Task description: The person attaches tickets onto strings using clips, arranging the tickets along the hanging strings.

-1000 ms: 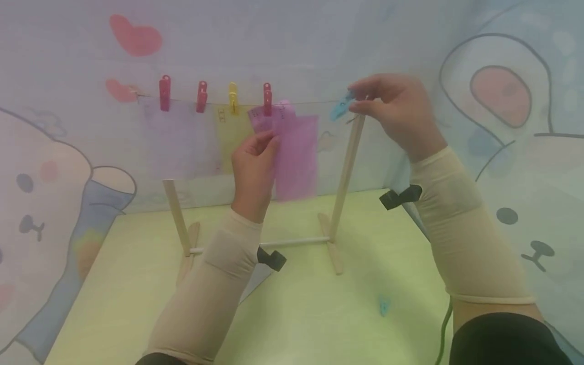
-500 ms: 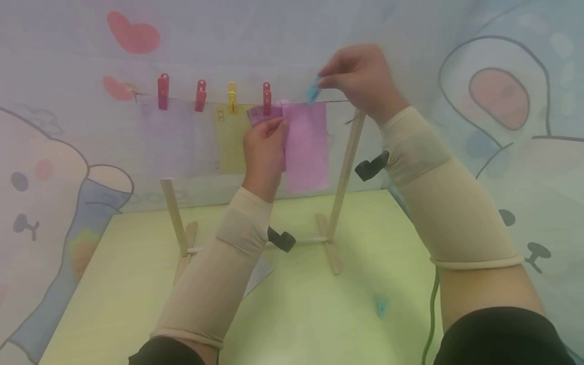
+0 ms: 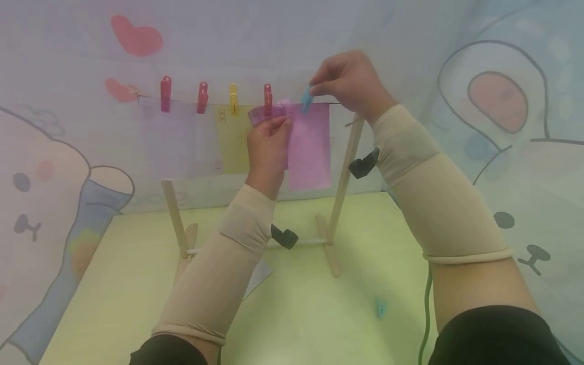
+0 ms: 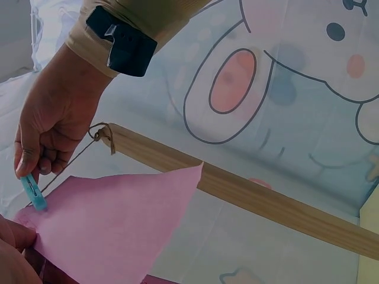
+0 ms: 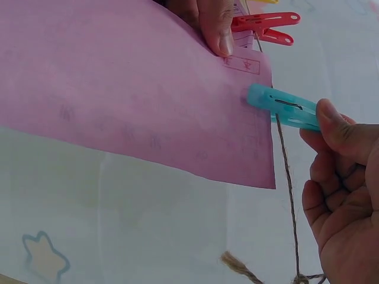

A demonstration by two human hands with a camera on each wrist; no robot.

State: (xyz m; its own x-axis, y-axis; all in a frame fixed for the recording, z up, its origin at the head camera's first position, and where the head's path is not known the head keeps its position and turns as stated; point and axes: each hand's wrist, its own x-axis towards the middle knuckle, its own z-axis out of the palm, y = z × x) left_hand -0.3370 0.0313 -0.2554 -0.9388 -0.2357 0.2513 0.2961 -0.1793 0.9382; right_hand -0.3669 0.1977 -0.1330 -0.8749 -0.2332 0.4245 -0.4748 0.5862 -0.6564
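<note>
My left hand (image 3: 269,149) pinches the left edge of a pink sheet of paper (image 3: 310,152), whose top edge lies along a thin twine line (image 5: 286,160). Between thumb and fingers, my right hand (image 3: 349,81) holds the tail end of a blue clothespin (image 5: 287,106). In the right wrist view the clothespin's nose overlaps the pink sheet's top edge and straddles the twine. A darker pink sheet (image 3: 257,115) hangs behind my left hand under a red clothespin (image 3: 267,99), partly hidden.
Two more red clothespins (image 3: 166,95) and a yellow one (image 3: 233,99) hold a pale purple sheet (image 3: 166,142) and a yellow sheet (image 3: 232,147). A wooden post (image 3: 347,177) carries the line. Another blue clothespin (image 3: 380,307) and a white sheet (image 3: 259,278) lie on the table.
My right hand has moved left with the blue clothespin, from near the post to the pink sheet's top edge. My left hand has shifted the sheet slightly right and up to the line.
</note>
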